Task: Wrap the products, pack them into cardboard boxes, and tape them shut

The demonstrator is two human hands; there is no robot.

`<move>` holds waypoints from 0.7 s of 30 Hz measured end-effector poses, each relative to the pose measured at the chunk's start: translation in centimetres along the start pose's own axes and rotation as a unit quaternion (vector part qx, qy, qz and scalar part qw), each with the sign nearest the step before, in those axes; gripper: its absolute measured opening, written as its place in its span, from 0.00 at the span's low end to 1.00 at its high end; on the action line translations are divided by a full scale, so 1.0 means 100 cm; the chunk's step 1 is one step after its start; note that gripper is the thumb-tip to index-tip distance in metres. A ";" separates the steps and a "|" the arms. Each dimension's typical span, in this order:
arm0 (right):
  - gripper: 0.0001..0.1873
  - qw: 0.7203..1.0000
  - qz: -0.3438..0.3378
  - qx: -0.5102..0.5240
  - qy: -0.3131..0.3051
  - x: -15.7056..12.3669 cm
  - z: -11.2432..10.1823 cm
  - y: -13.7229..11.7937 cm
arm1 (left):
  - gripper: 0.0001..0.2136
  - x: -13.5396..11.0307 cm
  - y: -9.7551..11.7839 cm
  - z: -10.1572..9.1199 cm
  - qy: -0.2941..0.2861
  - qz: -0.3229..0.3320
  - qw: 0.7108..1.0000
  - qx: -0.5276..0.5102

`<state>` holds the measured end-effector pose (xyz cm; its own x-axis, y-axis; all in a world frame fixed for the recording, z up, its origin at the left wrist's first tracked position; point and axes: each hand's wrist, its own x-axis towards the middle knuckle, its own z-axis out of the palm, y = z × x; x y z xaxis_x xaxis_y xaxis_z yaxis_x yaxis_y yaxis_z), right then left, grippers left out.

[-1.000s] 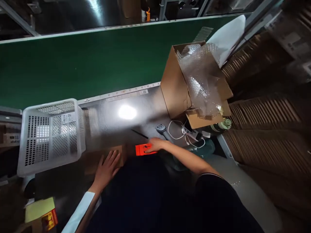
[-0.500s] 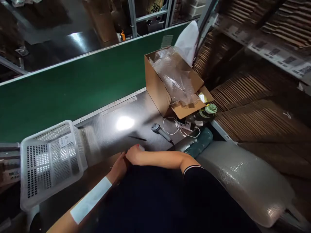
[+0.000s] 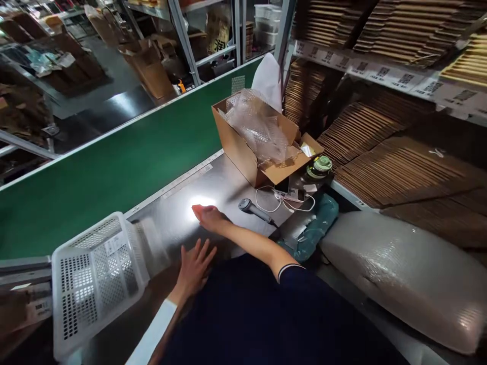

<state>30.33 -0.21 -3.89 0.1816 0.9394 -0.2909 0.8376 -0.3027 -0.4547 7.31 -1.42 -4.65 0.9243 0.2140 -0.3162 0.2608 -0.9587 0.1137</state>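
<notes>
My right hand (image 3: 210, 219) is over the metal worktop (image 3: 175, 215), in the bright light patch. Its fingers are drawn together and point left; glare blurs the tips, and anything they hold is hidden. Closer to my body, my left hand (image 3: 195, 268) is open, palm down, fingers spread and holding nothing. A white sleeve or band (image 3: 154, 332) covers part of the left forearm. To the right of my right hand lies a grey handheld scanner (image 3: 254, 210). A white perforated plastic basket (image 3: 97, 284) stands left of my left hand.
An open cardboard box (image 3: 238, 144) stuffed with bubble wrap (image 3: 258, 126) stands at the back. Beside it are a white cable (image 3: 266, 209) and a green-lidded jar (image 3: 320, 167). A large wrapped roll (image 3: 403, 274) and stacked flat cartons (image 3: 411, 167) fill the right. Behind runs a green conveyor (image 3: 152, 137).
My hands, together before, have separated. The right reached forward over where a thin dark stick lay, which no longer shows. My left fingers have spread. The view has shifted.
</notes>
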 end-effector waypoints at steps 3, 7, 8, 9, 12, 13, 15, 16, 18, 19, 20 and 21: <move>0.19 1.000 0.024 -0.013 0.014 0.009 -0.014 0.016 | 0.51 -0.031 -0.005 0.003 0.048 -0.161 0.985 -0.031; 0.29 0.997 0.037 -0.021 0.059 0.011 -0.009 0.022 | 0.53 -0.053 -0.004 0.007 0.081 -0.219 0.963 -0.135; 0.33 0.996 0.038 -0.013 0.079 0.009 0.000 0.016 | 0.53 -0.055 -0.002 0.007 0.103 -0.233 0.955 -0.155; 0.35 0.994 0.028 0.015 0.105 0.006 0.011 0.008 | 0.52 -0.056 0.000 0.007 0.129 -0.250 0.944 -0.174; 0.37 0.979 -0.077 0.145 0.117 -0.010 0.049 -0.026 | 0.52 -0.054 0.013 0.008 0.227 -0.279 0.899 -0.251; 0.37 0.973 -0.115 0.178 0.095 -0.014 0.058 -0.036 | 0.53 -0.053 0.017 0.010 0.260 -0.281 0.879 -0.283; 0.39 0.963 -0.144 0.221 0.059 -0.017 0.064 -0.043 | 0.55 -0.049 0.022 0.014 0.317 -0.287 0.831 -0.356; 0.40 0.957 -0.137 0.248 0.062 -0.014 0.060 -0.039 | 0.56 -0.046 0.022 0.017 0.341 -0.297 0.798 -0.399; 0.43 0.937 -0.103 0.313 0.112 -0.003 0.044 -0.019 | 0.59 -0.036 0.013 0.023 0.383 -0.319 0.712 -0.494; 0.45 0.925 -0.099 0.344 0.131 0.003 0.034 -0.004 | 0.60 -0.031 0.005 0.025 0.404 -0.327 0.662 -0.540; 0.46 0.916 -0.090 0.368 0.134 0.007 0.024 0.012 | 0.58 -0.025 -0.004 0.026 0.419 -0.332 0.612 -0.583; 0.46 0.915 -0.085 0.373 0.129 0.008 0.016 0.029 | 0.55 -0.019 -0.014 0.027 0.422 -0.341 0.570 -0.616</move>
<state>32.03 -0.55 -6.80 0.2768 0.9609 0.0021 0.2979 -0.0837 -0.9509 4.42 -1.03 -6.79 0.1594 0.9715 -0.1752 0.1565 0.1504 0.9762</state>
